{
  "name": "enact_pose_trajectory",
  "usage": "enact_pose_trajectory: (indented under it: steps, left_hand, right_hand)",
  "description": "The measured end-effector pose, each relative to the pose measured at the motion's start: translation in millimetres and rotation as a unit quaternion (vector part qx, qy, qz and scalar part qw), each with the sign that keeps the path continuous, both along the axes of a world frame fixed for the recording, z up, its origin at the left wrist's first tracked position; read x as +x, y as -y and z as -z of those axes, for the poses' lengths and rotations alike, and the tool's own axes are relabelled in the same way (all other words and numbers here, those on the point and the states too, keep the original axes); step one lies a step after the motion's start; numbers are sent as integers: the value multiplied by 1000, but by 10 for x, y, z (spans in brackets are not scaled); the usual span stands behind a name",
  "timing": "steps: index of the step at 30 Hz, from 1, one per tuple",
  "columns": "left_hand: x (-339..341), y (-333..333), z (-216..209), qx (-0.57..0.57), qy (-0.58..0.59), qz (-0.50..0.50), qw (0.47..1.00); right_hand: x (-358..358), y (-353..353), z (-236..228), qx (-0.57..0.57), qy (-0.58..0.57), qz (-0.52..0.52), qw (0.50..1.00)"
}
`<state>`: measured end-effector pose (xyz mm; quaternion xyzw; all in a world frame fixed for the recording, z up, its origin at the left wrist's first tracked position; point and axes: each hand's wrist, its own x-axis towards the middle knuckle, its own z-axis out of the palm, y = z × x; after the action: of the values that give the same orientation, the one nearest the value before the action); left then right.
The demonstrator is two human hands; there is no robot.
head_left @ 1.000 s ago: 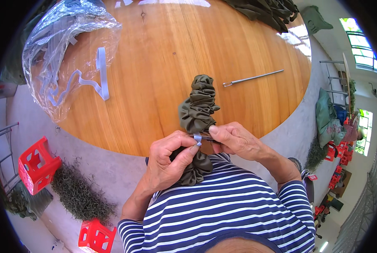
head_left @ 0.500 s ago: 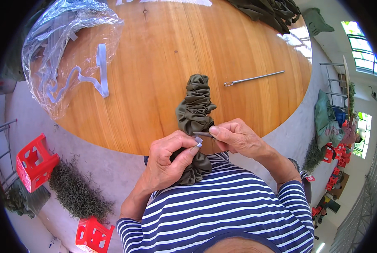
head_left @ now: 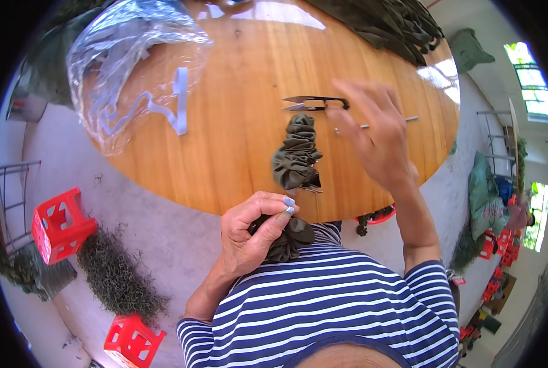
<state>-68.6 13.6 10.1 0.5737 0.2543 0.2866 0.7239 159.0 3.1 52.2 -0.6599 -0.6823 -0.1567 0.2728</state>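
Note:
At the table's near edge my left hand [head_left: 255, 230] is closed, thumb and forefinger pinching the end of a white elastic band [head_left: 289, 202]. Bunched olive fabric [head_left: 291, 236] lies under that hand, against my striped shirt. Another gathered length of olive fabric [head_left: 295, 156] rests on the table just beyond. My right hand [head_left: 375, 126] is raised above the table, blurred, with its fingers apart and nothing seen in them. Beside its fingertips lie dark thread snips [head_left: 314, 103], blades pointing left. A thin metal rod [head_left: 411, 119] is partly hidden behind the right hand.
On the round wooden table [head_left: 237, 153], a clear plastic bag [head_left: 133, 37] sits at the left with white elastic [head_left: 181, 101] trailing out. Dark olive fabric [head_left: 378, 27] is heaped at the far right. Red stools [head_left: 62, 225] and a dark stringy heap [head_left: 117, 273] stand on the floor.
My right hand has moved away from the left hand, up and right over the table. The snips now lie beyond the gathered fabric. My left hand keeps its pinch on the elastic band.

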Motion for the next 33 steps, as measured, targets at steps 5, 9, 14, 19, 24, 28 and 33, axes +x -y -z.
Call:
enact_pose_trajectory:
  steps: [5, 9, 14, 19, 24, 28, 33]
  left_hand:
    - [5, 10, 6, 44, 15, -6, 999]
    - [26, 27, 10, 14, 12, 3, 1000]
    - [30, 43, -44, 41, 11, 106, 993]
    - [-10, 83, 23, 24, 34, 52, 998]
    - [26, 114, 105, 5, 71, 21, 997]
    - [61, 144, 103, -161, 93, 2, 983]
    - [83, 137, 89, -231, 106, -5, 967]
  right_hand:
    - [-543, 528, -94, -220, -318, -137, 912]
    - [-603, 588, 59, -201, -394, -137, 886]
    - [-638, 674, 71, -141, -500, -58, 852]
    - [-678, 660, 95, -160, -603, -78, 777]
    - [-663, 725, 193, -201, -509, -142, 825]
    - [-777, 752, 142, -167, -662, -82, 726]
    - [-783, 829, 156, -228, -669, -142, 693]
